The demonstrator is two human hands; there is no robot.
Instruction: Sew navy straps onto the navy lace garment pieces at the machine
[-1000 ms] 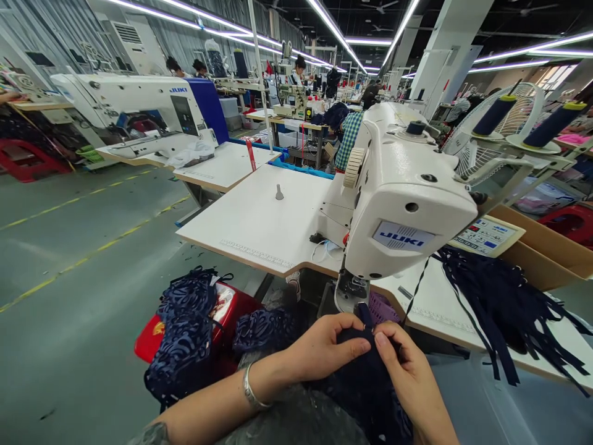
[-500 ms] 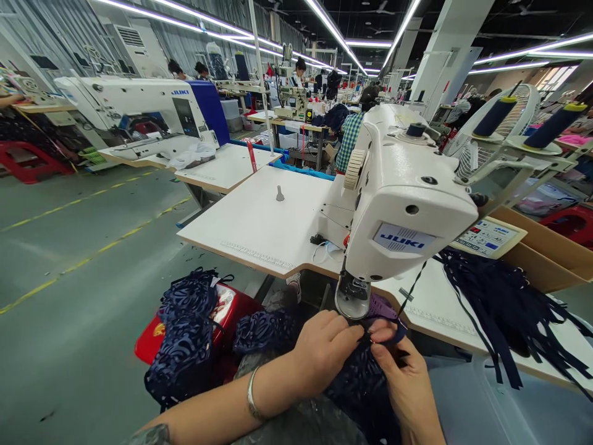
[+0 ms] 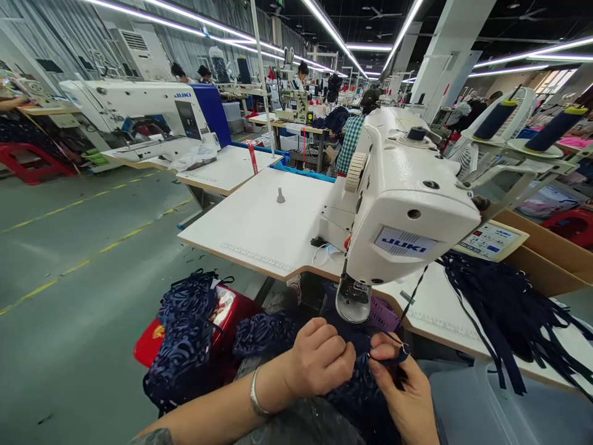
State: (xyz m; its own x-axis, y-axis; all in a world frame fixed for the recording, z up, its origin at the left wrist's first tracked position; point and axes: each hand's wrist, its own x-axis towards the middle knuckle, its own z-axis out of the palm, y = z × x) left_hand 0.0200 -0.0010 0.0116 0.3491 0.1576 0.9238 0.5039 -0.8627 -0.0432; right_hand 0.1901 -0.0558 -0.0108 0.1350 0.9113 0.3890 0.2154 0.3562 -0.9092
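Just below the presser area of a white sewing machine (image 3: 407,210), both hands are at a dark navy patterned garment (image 3: 359,377). My left hand (image 3: 319,358), with a bracelet on its wrist, is closed on the garment's edge. My right hand (image 3: 401,383) pinches a narrow navy strap (image 3: 402,353) between thumb and fingers beside it; a small ring-like bit shows at the strap. From the right side a thin dark strap hangs down toward this hand. The garment's lower part lies over the lap, partly hidden by the hands and arms.
A bundle of navy straps (image 3: 504,303) lies on the table at right, near a control panel (image 3: 493,240) and a cardboard box (image 3: 546,247). Navy garments (image 3: 185,334) are heaped on a red stool (image 3: 236,306) at left. A purple basket (image 3: 384,314) sits under the machine.
Both hands have drawn slightly down and away from the machine's needle area, bringing the garment with them. The left hand has shifted a little left, widening the gap between the hands.
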